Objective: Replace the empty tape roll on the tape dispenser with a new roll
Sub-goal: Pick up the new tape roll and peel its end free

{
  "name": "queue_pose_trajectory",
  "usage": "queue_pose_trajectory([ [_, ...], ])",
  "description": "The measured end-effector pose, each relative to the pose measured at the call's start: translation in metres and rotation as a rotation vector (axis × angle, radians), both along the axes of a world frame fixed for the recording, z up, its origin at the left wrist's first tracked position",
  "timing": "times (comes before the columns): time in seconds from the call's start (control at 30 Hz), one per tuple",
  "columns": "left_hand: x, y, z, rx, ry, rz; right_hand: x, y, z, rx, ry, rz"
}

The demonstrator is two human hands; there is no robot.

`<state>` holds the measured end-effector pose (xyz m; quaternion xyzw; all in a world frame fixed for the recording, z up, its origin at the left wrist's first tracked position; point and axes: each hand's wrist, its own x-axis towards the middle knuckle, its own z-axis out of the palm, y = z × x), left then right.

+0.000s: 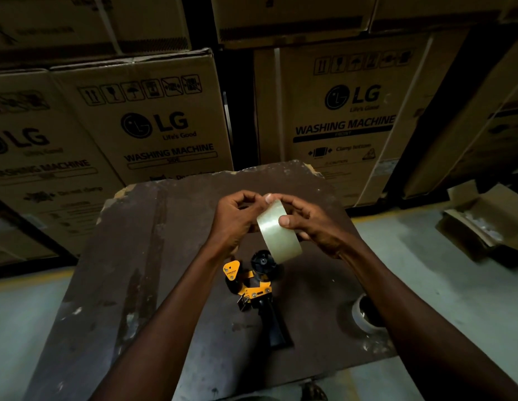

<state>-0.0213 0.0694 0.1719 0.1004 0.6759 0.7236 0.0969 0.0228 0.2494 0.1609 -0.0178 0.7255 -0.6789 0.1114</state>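
Observation:
A full roll of clear tape (276,231) is held upright above the table, between both hands. My right hand (312,225) grips its right side, thumb on the outer face. My left hand (237,218) is on its left side, with fingertips pinched at the roll's top edge. Just below the roll, a yellow and black tape dispenser (256,285) lies on the dark worn table (153,256); its black hub is bare and its handle points toward me. An empty white tape core (364,314) lies on the table at the right, partly hidden by my right forearm.
Tall cardboard washing-machine boxes (153,125) stand stacked close behind the table. An open cardboard box (483,224) sits on the grey floor at the right. The table's far edge is chipped.

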Motion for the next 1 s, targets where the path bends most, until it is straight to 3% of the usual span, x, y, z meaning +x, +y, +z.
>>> queue_pose_trajectory([
  [0.43, 0.0, -0.016, 0.002, 0.003, 0.019, -0.176, -0.003, 0.009, 0.007, 0.134, -0.004, 0.03],
  [0.63, -0.001, -0.012, 0.003, -0.004, 0.075, -0.127, -0.005, 0.007, 0.013, 0.181, 0.017, 0.025],
  [0.87, 0.001, -0.008, -0.01, 0.099, 0.021, 0.115, -0.003, -0.004, 0.0, 0.186, 0.005, -0.099],
  [1.0, 0.003, -0.012, -0.012, 0.046, 0.029, 0.091, -0.004, -0.005, 0.0, 0.184, 0.037, -0.087],
])
